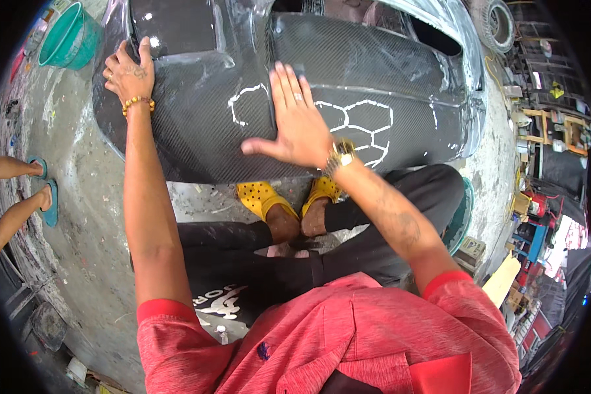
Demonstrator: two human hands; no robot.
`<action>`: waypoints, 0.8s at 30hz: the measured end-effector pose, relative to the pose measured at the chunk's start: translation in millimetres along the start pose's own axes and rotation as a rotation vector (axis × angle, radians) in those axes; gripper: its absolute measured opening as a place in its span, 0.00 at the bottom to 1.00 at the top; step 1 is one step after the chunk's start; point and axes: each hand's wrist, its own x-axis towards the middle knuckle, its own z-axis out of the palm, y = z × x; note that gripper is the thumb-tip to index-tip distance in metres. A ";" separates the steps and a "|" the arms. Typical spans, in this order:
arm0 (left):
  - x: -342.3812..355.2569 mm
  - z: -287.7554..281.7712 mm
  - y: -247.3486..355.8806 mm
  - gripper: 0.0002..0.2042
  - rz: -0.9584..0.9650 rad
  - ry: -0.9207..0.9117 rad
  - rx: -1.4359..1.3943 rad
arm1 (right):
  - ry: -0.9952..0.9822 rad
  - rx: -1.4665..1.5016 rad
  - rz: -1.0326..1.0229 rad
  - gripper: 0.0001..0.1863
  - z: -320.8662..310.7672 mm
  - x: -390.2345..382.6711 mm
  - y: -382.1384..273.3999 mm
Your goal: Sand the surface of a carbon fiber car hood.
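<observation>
A large black carbon-fibre car body panel (184,125) with a glossy, woven surface lies in front of me. Pale smears mark its recesses and raised edges. My left hand (131,77) rests on the panel's left part with its fingers apart and holds nothing. Flat on the middle of the panel is my right hand (295,128), fingers stretched forward and thumb out to the left. Bright white hexagon lines (372,131), which look like light reflections, show on the gloss beside it. Whatever lies under my right palm is hidden.
A green basin (72,39) stands at the far left; another green tub (463,213) is partly behind my right knee. Someone's feet in teal slippers (49,203) are at the left. A tyre (496,25) lies far right, near cluttered shelves (538,197). My yellow clogs (259,197) are below the panel's near edge.
</observation>
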 end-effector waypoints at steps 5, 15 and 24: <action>0.8 -0.7 0.9 0.35 -0.024 0.006 -0.017 | 0.188 0.195 0.139 0.78 8.9 47.9 9.9; 1.6 -0.1 -0.7 0.35 0.020 0.024 -0.020 | 0.209 0.248 0.143 0.76 2.9 68.7 13.3; -0.6 -3.1 2.2 0.34 -0.001 -0.003 -0.016 | 0.082 0.153 0.149 0.77 -9.2 68.6 27.2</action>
